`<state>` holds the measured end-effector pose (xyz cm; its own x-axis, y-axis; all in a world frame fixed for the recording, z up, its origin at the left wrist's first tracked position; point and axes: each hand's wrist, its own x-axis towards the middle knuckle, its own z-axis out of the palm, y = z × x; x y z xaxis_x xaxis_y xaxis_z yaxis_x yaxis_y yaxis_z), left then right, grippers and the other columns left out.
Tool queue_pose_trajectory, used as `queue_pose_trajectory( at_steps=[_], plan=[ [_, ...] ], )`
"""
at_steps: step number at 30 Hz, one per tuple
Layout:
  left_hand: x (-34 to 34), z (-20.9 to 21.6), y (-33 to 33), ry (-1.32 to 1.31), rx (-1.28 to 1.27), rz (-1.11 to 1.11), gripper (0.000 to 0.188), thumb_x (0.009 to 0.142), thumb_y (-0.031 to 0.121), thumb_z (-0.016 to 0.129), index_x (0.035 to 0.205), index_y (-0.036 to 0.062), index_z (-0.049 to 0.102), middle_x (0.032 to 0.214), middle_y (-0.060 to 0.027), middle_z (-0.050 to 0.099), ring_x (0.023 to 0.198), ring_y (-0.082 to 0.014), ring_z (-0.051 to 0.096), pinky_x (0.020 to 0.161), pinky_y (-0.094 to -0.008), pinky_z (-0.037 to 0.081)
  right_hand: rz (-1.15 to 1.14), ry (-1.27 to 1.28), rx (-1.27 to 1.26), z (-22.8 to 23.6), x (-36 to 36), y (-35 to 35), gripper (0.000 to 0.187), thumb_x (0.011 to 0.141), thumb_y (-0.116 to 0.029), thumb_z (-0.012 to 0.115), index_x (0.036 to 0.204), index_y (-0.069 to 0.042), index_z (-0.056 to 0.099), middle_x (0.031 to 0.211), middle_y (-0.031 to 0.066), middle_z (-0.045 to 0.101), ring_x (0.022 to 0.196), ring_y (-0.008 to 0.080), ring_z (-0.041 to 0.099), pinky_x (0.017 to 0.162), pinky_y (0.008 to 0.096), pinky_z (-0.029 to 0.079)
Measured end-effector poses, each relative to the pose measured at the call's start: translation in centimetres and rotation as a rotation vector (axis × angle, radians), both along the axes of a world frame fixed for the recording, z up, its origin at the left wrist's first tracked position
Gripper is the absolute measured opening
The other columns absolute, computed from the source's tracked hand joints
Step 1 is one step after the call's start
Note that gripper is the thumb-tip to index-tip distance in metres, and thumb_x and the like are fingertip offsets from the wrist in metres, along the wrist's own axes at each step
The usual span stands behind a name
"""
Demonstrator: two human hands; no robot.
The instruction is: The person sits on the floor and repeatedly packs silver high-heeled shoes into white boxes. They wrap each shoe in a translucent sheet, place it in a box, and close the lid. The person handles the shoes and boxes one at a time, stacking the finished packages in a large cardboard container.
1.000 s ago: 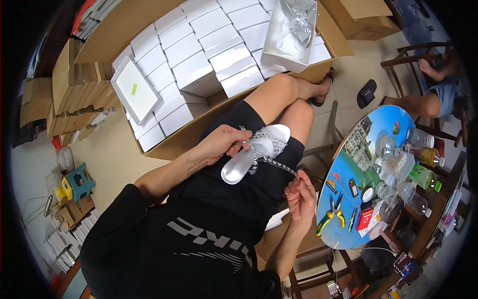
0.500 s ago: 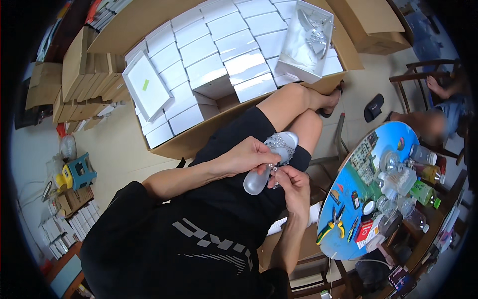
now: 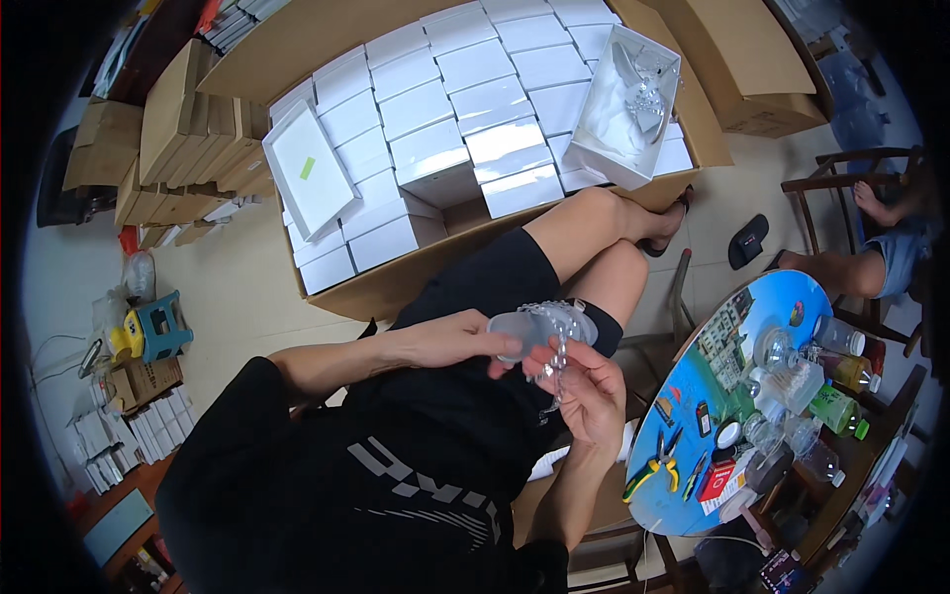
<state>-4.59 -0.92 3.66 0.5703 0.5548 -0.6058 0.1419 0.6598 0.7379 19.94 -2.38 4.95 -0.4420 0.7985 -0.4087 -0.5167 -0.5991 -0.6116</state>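
Note:
A silvery-clear sandal [image 3: 517,327] with sparkling rhinestone straps is held over my lap, its rounded heel end toward the left. My left hand [image 3: 450,340] grips that heel end, thumb on top and fingers underneath. With thumb and fingers closed, my right hand [image 3: 591,396] holds the sandal's jewelled ankle strap [image 3: 556,364], part of which dangles below the fingers. Other strap details are blurred or covered by the fingers. Beyond my knees, a white shoe box [image 3: 609,148] lies open with a matching sandal [image 3: 645,102] and white tissue inside.
A large carton [image 3: 371,272] packed with white boxes stands in front, a box lid [image 3: 310,178] on top. At right a round blue table [image 3: 648,515] carries pliers [image 3: 655,465], bottles [image 3: 839,408] and a red pack. Another person's leg [image 3: 841,272] shows beyond, near a black slipper [image 3: 747,241].
The sandal has turned, and my left hand has shifted from its straps to the heel end. My right hand has drawn the ankle strap outward. The whole view has tilted slightly.

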Motion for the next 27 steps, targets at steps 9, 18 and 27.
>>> queue_pose_trajectory(
  at_steps=[9,18,27],
  plan=[
    [2.3,4.2,3.6,0.352,1.586,-0.566,0.037,0.072,0.038,0.072,0.068,0.0044,0.056,0.068,-0.0062,0.051,0.07,-0.023,0.052,0.076,-0.0341,0.042,0.035,-0.346,0.003,1.4,0.7,1.5,0.019,0.092,-0.003,0.063,0.105,0.004,0.053,0.086,0.0166,0.069,0.071,0.0202,0.07,0.066,0.0293,0.059],
    [1.9,5.5,4.8,0.402,1.617,-0.599,0.041,0.072,0.043,0.069,0.07,0.0038,0.057,0.071,-0.007,0.055,0.075,-0.0235,0.054,0.078,-0.0335,0.042,-0.044,-0.364,0.035,1.8,1.8,0.5,0.023,0.082,0.009,0.072,0.096,0.0,0.057,0.084,0.0119,0.07,0.073,0.0148,0.069,0.07,0.0261,0.058],
    [2.6,7.4,6.7,0.331,1.004,-0.446,0.058,0.086,0.056,0.066,0.075,-0.0013,0.064,0.065,-0.0115,0.061,0.062,-0.0275,0.059,0.064,-0.0357,0.046,-0.194,-1.257,0.767,5.5,0.6,0.9,0.051,0.075,-0.009,0.082,0.118,-0.001,0.059,0.136,0.0247,0.052,0.123,0.0352,0.055,0.101,0.0425,0.046]
  ],
)
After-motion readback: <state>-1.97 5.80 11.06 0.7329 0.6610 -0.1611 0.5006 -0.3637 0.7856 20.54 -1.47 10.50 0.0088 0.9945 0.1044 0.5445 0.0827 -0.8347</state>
